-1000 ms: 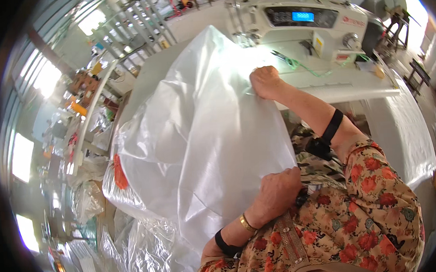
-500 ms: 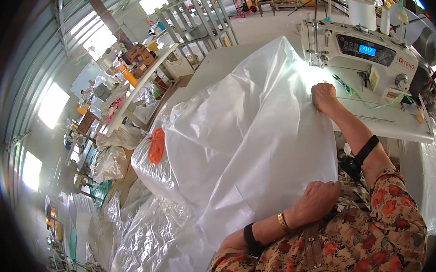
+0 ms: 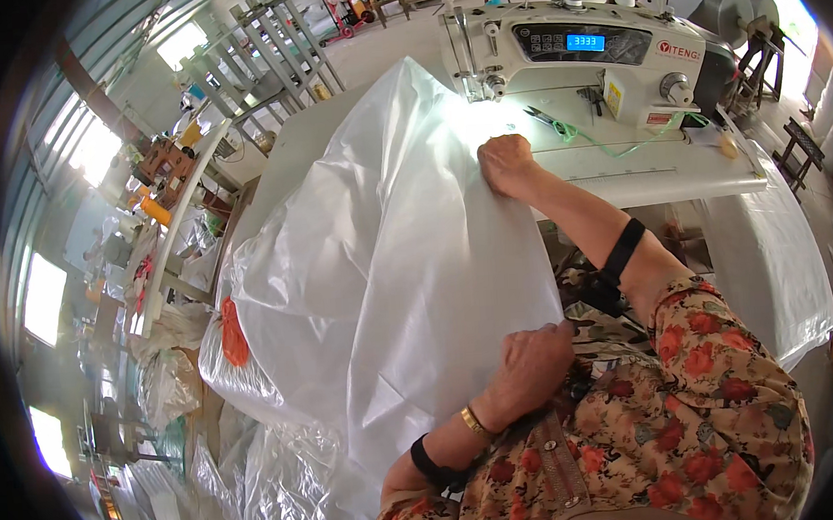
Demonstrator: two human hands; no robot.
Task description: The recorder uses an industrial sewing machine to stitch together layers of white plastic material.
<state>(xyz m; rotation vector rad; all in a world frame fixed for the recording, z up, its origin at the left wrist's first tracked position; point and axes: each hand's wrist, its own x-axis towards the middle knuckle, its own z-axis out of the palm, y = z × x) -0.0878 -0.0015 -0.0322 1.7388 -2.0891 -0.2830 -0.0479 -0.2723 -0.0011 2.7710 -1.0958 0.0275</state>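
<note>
A large white, slightly see-through plastic sheet spreads in folds over the sewing table and hangs toward me. Its far corner reaches up beside the brightly lit needle area of a white sewing machine. My right hand is closed on the sheet's right edge, just short of the lit spot. Lower down, close to my body, my left hand is curled with its fingers pinching the same edge. Between the two hands the edge runs fairly straight. The fingertips of both hands are partly hidden.
Green-handled thread snips lie on the table right of the needle, with green cord trailing from them. An orange-red bundle rests on the sheet's left side. Crinkled clear plastic is heaped at lower left. A grey metal rack stands beyond.
The view has swung to the right, so the machine and both hands appear farther left. Both hands keep their hold on the sheet's edge, which looks little changed.
</note>
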